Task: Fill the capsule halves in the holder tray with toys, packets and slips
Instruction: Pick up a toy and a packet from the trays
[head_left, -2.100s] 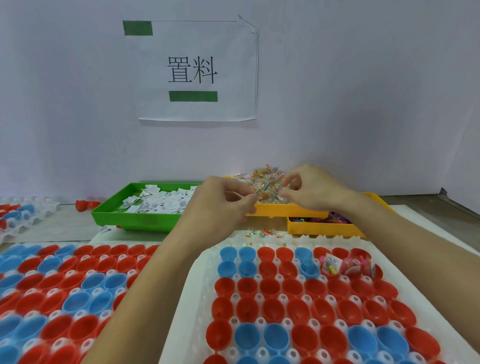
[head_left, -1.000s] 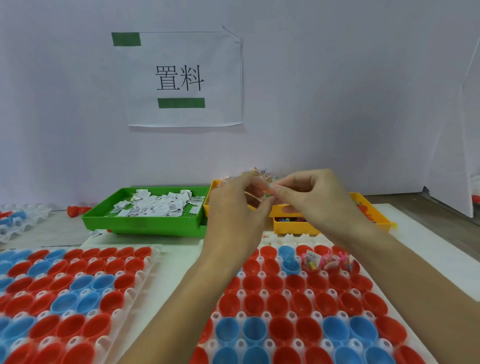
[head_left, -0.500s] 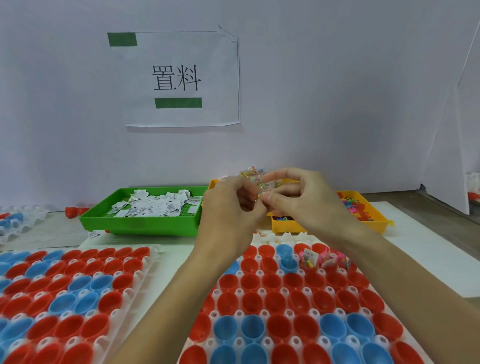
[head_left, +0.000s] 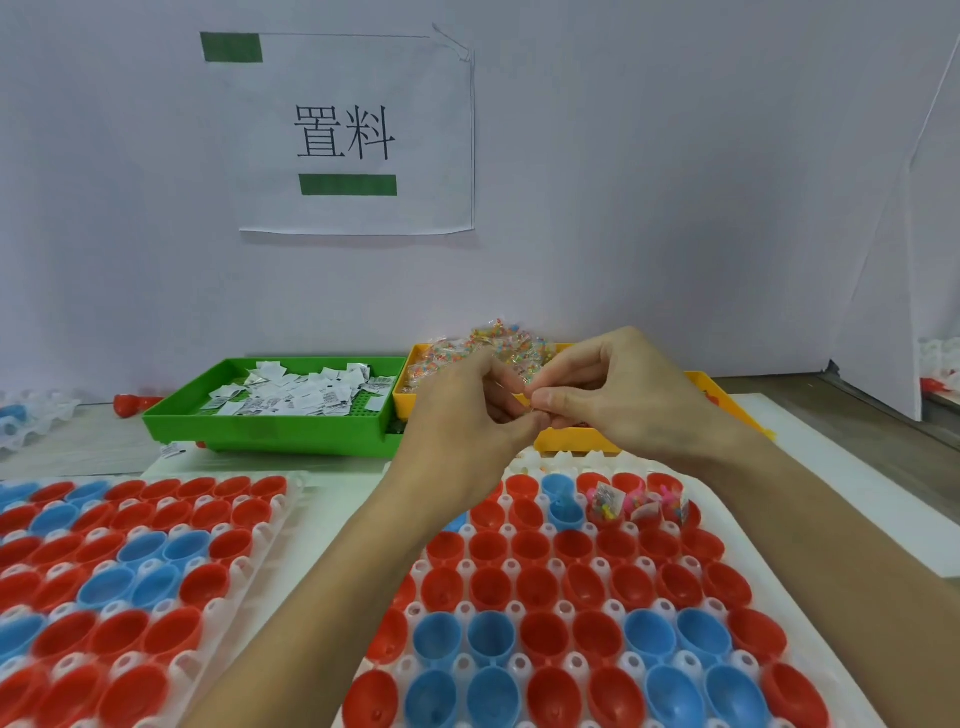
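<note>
Both hands were raised together above the far edge of the holder tray (head_left: 524, 464), in front of the yellow bins. The left hand (head_left: 462, 415) was seen with its fingers curled inward and its thumb pressed toward the right hand (head_left: 613, 395), whose thumb and forefinger were pinched tightly at the point where the two hands met. Something very small was gripped between the fingertips of both hands, but what it was could not be made out, since it was almost wholly hidden by the fingers. Clear packets of coloured beads (head_left: 498, 345) were heaped in the nearer yellow bin (head_left: 402, 392) just behind the hands, and white paper slips (head_left: 301, 392) were spread in the green bin (head_left: 270, 434) to its left. The holder tray lay directly below the hands, its cups set with red and blue capsule halves (head_left: 571, 587). Three of the cups in the far row at the right were filled with small packets and pink toys (head_left: 641, 504); the remaining halves were seen open. A second tray of capsule halves (head_left: 104, 571) lay beside it to the left. A printed sheet (head_left: 358, 135) was fixed to the wall behind.
</note>
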